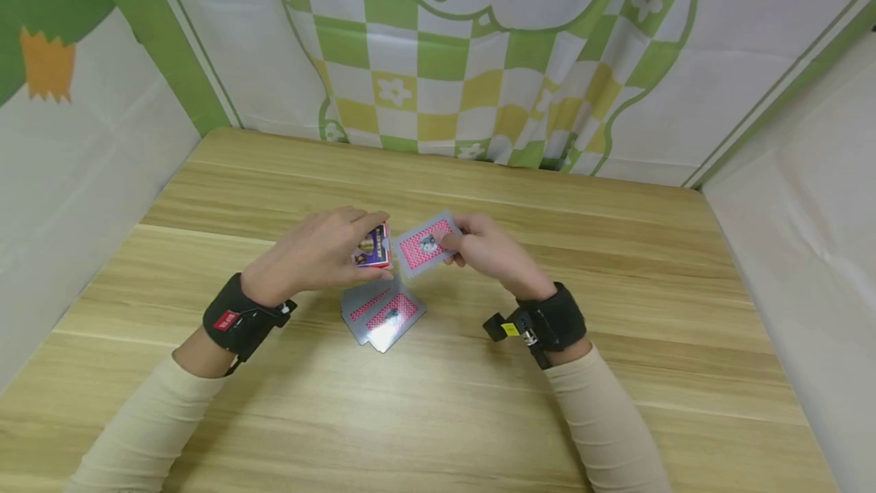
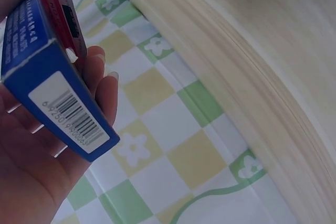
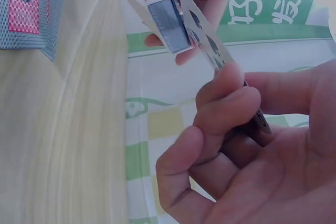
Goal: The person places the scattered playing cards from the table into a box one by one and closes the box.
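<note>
My left hand (image 1: 318, 249) grips a card box (image 2: 63, 98), blue with a barcode on its end in the left wrist view. Its open end faces right, and the edges of a packed deck (image 3: 169, 23) show inside in the right wrist view. Between thumb and fingers, my right hand (image 1: 487, 249) pinches a playing card (image 1: 420, 244) with a red patterned back. That card is tilted close beside the box's open end; black spade marks show on its face in the right wrist view. Below the box, several playing cards (image 1: 393, 323) lie fanned, backs up, on the table.
The wooden table (image 1: 616, 417) stretches out around both hands. A green, yellow and white checked curtain (image 1: 441, 90) hangs at its far edge, with white cloth walls (image 1: 807, 211) on either side. Both wrists wear black straps (image 1: 557, 318).
</note>
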Motion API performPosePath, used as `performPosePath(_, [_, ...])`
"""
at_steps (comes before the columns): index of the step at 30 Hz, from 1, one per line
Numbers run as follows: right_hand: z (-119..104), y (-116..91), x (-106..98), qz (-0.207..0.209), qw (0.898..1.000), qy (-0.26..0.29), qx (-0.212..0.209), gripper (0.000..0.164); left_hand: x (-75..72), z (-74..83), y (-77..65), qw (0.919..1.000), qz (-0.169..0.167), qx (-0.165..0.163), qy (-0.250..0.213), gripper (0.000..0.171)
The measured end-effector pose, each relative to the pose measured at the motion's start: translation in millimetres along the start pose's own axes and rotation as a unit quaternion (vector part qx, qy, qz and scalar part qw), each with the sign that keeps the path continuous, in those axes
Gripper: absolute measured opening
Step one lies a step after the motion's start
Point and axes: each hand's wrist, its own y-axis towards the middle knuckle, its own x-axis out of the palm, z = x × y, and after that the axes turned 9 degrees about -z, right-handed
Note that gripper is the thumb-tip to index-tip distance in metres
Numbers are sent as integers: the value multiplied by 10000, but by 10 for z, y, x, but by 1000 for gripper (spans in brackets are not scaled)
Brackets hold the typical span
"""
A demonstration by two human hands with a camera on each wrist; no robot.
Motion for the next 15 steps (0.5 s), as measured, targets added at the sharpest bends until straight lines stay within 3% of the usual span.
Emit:
performPosePath(6, [36,32,45,224,9994,166,-188,22,10,29,17,9992,-55,282,-273,79])
performPosePath(11, [66,94,160,613,9970,340,-320,22,10,47,12,9992,-3,274,-304,83])
performPosePath(15, [85,148,272,450,9974,276,-493,22,18,46,6,9993,86,255,-259,84])
